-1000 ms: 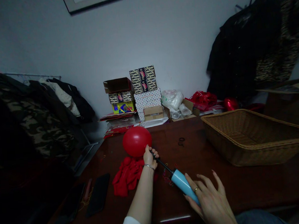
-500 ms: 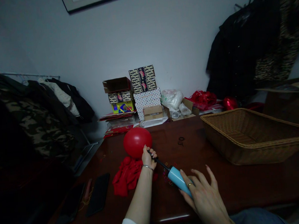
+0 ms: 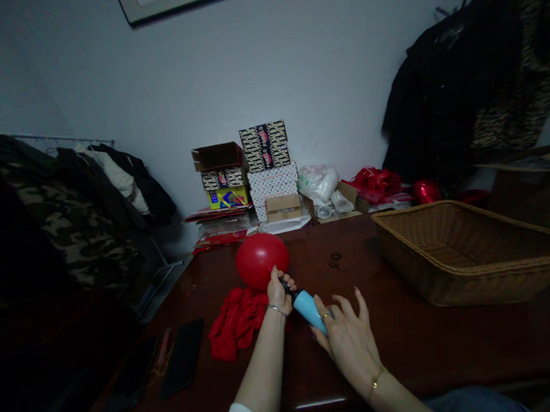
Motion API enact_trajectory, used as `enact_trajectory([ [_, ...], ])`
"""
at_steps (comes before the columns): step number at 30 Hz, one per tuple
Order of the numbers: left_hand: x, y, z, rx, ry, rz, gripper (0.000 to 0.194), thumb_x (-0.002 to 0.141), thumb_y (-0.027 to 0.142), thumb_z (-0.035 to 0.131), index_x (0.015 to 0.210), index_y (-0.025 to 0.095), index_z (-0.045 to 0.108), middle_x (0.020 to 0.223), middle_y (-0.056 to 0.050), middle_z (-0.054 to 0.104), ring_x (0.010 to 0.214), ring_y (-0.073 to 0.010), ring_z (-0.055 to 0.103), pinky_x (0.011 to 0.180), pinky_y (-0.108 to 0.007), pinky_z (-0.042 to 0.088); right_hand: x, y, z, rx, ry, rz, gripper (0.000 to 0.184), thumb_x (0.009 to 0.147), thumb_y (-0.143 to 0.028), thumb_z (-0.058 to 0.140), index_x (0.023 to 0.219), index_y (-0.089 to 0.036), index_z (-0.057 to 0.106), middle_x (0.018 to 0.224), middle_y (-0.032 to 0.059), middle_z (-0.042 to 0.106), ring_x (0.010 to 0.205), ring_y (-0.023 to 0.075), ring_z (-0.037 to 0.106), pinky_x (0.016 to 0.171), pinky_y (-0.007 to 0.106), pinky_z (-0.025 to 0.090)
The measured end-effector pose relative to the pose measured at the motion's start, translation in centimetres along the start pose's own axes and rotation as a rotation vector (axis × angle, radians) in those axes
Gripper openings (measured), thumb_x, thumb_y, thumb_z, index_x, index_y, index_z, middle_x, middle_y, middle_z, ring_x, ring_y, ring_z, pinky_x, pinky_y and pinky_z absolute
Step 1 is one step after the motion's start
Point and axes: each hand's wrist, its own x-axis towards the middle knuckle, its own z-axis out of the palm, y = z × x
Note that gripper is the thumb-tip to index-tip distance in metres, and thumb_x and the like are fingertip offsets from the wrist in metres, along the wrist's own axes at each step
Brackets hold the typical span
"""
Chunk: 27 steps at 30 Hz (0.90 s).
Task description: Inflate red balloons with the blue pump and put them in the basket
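Observation:
My left hand (image 3: 279,292) is closed round the black nozzle end of a balloon pump and the neck of a red balloon (image 3: 262,261). The balloon is round and inflated, just beyond my fingers. My right hand (image 3: 349,337) holds the light-blue barrel of the balloon pump (image 3: 309,310) between thumb and index finger, its other fingers lifted and spread. The barrel is close up against my left hand, with little of the black rod showing. A heap of limp red cloth-like pieces (image 3: 235,328) lies left of my left wrist.
A wicker basket (image 3: 468,282) stands at the right on the dark wooden table (image 3: 357,364). Small black rings (image 3: 335,260) lie near the middle. Two dark flat slabs (image 3: 184,358) are at the left. Stacked boxes (image 3: 274,187) and plastic bags (image 3: 320,182) line the back.
My right hand has pushed the blue barrel up and left toward my left hand, covering most of the black rod. The balloon and left hand appear slightly further right.

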Motion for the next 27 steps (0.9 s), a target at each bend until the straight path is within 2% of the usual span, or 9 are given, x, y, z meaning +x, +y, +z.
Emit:
enact_trajectory([
  [10, 0.1, -0.3, 0.0, -0.002, 0.020, -0.023, 0.037, 0.077, 0.045, 0.058, 0.066, 0.020, 0.034, 0.051, 0.008, 0.030, 0.037, -0.0040, 0.028, 0.035, -0.015, 0.020, -1.0, 0.3, -0.3, 0.031, 0.001, 0.015, 0.045, 0.081, -0.038, 0.055, 0.122, -0.020, 0.052, 0.084, 0.0056, 0.066, 0.102, 0.0254, 0.052, 0.106, 0.054, 0.012],
  [21, 1.0, 0.6, -0.5, -0.029, 0.041, -0.020, 0.035, 0.081, 0.043, 0.055, 0.065, 0.019, 0.034, 0.050, 0.007, 0.031, 0.037, -0.0040, 0.029, 0.034, -0.014, 0.020, -3.9, 2.0, -0.6, 0.049, -0.012, 0.007, 0.045, 0.080, -0.035, 0.056, 0.123, -0.022, 0.052, 0.083, 0.0026, 0.066, 0.101, 0.0243, 0.053, 0.107, 0.055, 0.008],
  [27, 0.8, 0.6, -0.1, -0.032, 0.061, -0.029, 0.033, 0.082, 0.042, 0.053, 0.065, 0.019, 0.036, 0.050, 0.007, 0.031, 0.037, -0.0039, 0.029, 0.034, -0.014, 0.021, -3.4, 1.7, -1.2, 0.032, -0.070, 0.036, 0.044, 0.081, -0.037, 0.055, 0.121, -0.021, 0.054, 0.085, 0.0039, 0.066, 0.103, 0.0251, 0.053, 0.108, 0.055, 0.007],
])
